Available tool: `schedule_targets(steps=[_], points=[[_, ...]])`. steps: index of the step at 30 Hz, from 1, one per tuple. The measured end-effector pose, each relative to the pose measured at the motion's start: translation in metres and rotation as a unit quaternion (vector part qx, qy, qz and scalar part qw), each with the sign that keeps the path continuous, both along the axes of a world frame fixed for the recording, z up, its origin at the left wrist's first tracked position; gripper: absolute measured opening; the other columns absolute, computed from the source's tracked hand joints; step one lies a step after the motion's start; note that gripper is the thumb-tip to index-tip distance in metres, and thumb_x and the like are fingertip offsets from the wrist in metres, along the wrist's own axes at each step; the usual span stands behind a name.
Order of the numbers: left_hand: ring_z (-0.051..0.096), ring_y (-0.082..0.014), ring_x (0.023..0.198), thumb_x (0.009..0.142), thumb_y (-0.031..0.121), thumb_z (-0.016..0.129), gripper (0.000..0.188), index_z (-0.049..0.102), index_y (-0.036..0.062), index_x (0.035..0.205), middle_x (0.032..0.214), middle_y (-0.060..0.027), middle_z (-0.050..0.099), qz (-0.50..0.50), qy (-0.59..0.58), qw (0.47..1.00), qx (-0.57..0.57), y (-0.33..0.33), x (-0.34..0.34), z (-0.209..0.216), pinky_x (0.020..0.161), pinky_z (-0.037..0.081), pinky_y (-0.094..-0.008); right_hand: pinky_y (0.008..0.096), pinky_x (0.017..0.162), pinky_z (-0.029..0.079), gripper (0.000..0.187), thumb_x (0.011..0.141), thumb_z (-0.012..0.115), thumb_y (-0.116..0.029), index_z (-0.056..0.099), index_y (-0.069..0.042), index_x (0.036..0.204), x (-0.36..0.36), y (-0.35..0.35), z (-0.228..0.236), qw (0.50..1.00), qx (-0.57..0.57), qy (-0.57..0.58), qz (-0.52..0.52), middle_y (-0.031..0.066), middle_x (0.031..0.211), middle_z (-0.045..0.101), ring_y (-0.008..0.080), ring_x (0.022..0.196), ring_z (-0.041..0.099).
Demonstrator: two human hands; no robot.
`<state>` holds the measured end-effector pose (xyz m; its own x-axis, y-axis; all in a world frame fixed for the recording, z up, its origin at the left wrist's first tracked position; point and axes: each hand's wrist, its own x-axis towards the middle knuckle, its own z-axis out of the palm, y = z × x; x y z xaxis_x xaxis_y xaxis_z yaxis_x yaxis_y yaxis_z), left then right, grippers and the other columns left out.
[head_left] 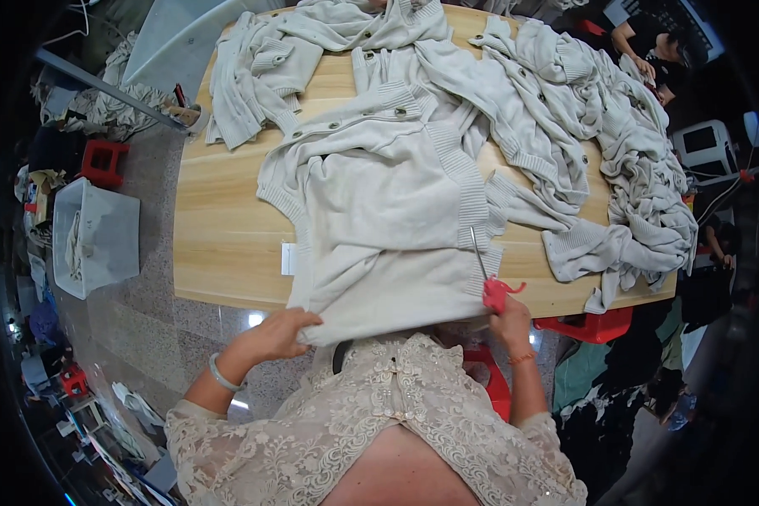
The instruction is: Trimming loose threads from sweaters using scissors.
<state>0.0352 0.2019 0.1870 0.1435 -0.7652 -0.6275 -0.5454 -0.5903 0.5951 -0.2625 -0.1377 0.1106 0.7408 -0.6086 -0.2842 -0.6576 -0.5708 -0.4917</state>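
A cream knit cardigan (379,198) lies spread before me, its ribbed, buttoned band toward the far side and its near edge hanging at the table's front. My left hand (280,331) pinches the cloth at the near left corner. Close to the near right corner, my right hand (509,325) is closed around a slim metal tool with a red wrapped handle (496,295), which looks like scissors. Its blade lies over the ribbed edge, pointing away from me. Whether the right fingers also grip the cloth is hidden.
More cream cardigans (531,110) are heaped across the far and right parts of the wooden table (219,228). A small white card (288,259) lies left of the cardigan. On the floor at left stand a translucent bin (110,232) and a red stool (104,162). Another person (649,51) sits far right.
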Motion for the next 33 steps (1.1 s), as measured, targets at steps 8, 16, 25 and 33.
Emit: schedule_targets(steps=[8,16,25,33], points=[[0.059,-0.0093,0.075,0.085,0.031,0.067,0.031,0.067,0.0079,0.106,0.086,0.0010,0.065,0.327,0.291,0.891,0.119,0.086,0.041,-0.056,0.062,0.048,-0.0256,0.0408,0.070,0.050,0.019,0.074,0.064,-0.007,0.068,-0.005,0.093,0.040,-0.045,0.063,0.987,0.134,-0.006,0.091,0.0182,0.082,0.067,0.0323,0.077,0.065],[0.057,-0.0206,0.095,0.089,0.021,0.060,0.031,0.059,0.0047,0.116,0.102,-0.0068,0.062,0.466,-0.153,0.867,-0.094,0.058,0.076,-0.185,0.081,0.045,-0.0385,0.0459,0.068,0.054,0.022,0.083,0.062,-0.023,0.067,-0.002,0.080,0.145,-0.099,-0.016,0.968,-0.207,0.142,-0.001,0.0205,0.078,0.067,0.0371,0.076,0.067],[0.033,-0.0385,0.134,0.080,0.021,0.068,0.056,0.049,0.0073,0.131,0.144,-0.0173,0.039,0.065,-0.180,0.904,-0.384,-0.149,-0.031,-0.154,0.112,0.024,-0.0497,0.0428,0.079,0.049,0.032,0.078,0.066,-0.004,0.053,-0.002,0.108,0.072,-0.059,-0.006,0.982,-0.182,0.035,-0.034,0.0203,0.107,0.055,0.0331,0.098,0.058],[0.018,-0.0346,0.143,0.087,0.042,0.058,0.055,0.050,0.0120,0.134,0.151,-0.0110,0.030,-0.059,-0.226,0.882,-0.409,-0.259,-0.035,-0.198,0.115,0.014,-0.0532,0.0416,0.075,0.047,0.032,0.078,0.064,-0.004,0.055,-0.008,0.109,0.048,-0.050,-0.015,0.994,-0.099,-0.023,0.049,0.0182,0.095,0.061,0.0364,0.089,0.059]])
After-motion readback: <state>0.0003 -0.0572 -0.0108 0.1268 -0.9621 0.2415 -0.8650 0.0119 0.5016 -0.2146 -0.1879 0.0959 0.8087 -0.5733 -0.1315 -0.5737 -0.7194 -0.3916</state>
